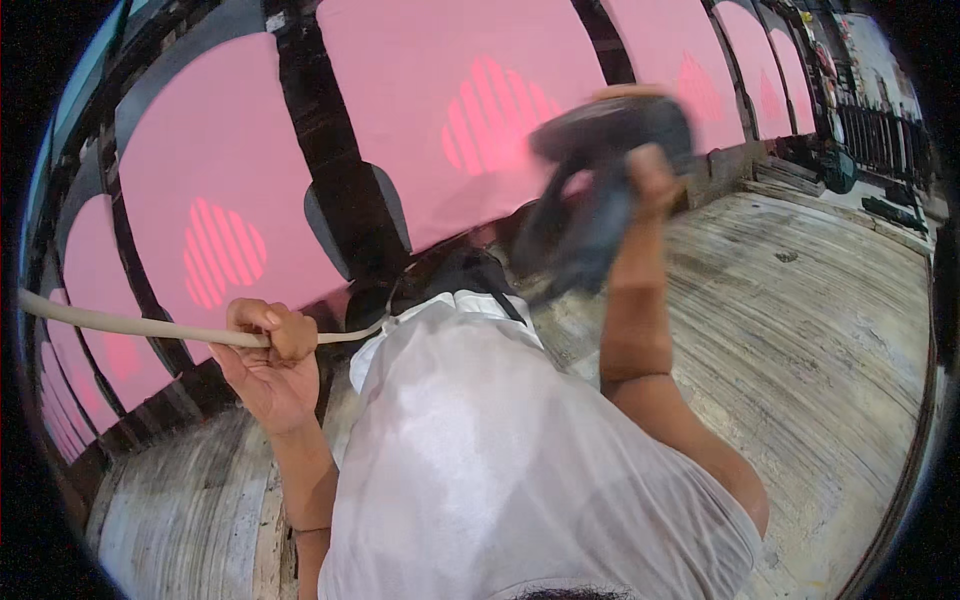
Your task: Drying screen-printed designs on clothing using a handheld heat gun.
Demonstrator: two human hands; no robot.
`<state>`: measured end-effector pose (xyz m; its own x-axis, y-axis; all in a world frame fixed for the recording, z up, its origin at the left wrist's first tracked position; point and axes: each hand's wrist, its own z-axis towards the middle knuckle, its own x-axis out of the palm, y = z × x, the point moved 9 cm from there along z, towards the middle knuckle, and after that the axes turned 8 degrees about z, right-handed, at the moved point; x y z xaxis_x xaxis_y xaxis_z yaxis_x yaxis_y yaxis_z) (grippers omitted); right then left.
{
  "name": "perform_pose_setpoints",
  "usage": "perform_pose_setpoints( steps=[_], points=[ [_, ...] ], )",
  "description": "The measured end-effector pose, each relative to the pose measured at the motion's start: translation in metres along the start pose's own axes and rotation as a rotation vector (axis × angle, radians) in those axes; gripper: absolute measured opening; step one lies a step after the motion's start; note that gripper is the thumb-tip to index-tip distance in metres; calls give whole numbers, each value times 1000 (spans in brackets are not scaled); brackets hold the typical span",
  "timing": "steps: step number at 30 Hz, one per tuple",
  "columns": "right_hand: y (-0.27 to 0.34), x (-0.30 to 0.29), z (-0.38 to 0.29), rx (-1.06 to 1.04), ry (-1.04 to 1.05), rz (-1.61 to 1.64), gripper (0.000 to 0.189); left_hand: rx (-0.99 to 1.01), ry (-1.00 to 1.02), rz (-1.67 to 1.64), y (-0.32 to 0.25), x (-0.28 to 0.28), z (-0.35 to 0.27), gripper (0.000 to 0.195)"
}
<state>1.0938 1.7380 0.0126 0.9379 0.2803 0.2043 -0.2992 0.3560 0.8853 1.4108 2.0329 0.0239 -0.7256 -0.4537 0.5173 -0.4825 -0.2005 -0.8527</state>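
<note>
My left hand (274, 352) is at the left, its fingers closed around a long beige hose or cable (150, 326). The hose runs from the left rim through my fingers towards my waist. At the upper right my right hand (652, 176) grips a dark handheld object (622, 127), blurred by motion, with a brownish edge on top and a looped part below; its kind cannot be told. It is in front of a pink panel (457, 112) with brighter striped patches. Whether it touches the panel is unclear.
More pink panels (202, 172) stand in a row, divided by dark posts (322, 120). A streaked, pale floor (810, 300) lies to the right and lower left. A wooden strip (847, 214) edges it, with dark objects and a black railing (877, 142) beyond.
</note>
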Motion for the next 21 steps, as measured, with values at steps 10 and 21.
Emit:
perform_pose_setpoints(
  steps=[10, 21],
  points=[
    [-8, 8, -17, 424, 40, -121, 70, 14, 35, 0, 1, 5, 4, 50],
    [-7, 113, 15, 47, 182, 306, 61, -4, -78, 94, -29, -31, -40, 35]
  ],
)
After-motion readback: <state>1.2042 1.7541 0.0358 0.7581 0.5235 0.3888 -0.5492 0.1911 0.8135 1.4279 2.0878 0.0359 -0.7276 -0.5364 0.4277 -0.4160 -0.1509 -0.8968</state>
